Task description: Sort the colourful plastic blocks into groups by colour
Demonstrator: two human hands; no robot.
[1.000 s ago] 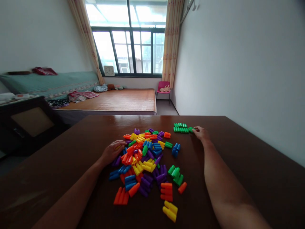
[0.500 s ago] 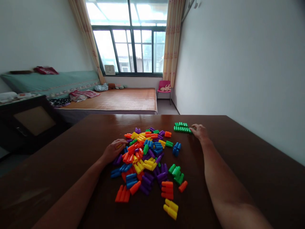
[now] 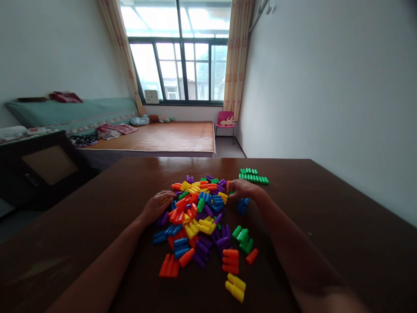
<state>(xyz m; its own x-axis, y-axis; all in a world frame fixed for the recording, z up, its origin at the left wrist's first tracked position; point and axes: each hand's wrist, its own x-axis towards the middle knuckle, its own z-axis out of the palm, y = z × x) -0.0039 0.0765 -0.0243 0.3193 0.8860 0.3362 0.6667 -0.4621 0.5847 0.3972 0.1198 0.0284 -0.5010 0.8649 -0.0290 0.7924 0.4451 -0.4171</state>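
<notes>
Over the table (image 3: pixel 309 195), the right hand (image 3: pixel 243 188) has reached the colorful pile (image 3: pixel 201 205), grip unclear.

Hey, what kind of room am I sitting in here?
Probably a bedroom in a home: there's a bed with a mat on it beyond the table, patterned curtains at the window, and a plush toy on a pink chair.

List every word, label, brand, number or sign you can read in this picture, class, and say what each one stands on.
No text can be read with certainty.
Clock: marks on its face, too small and blurred to read.
Blocks: no lettering shows at this size.
Table: none seen.
Pink chair: none seen.
</notes>
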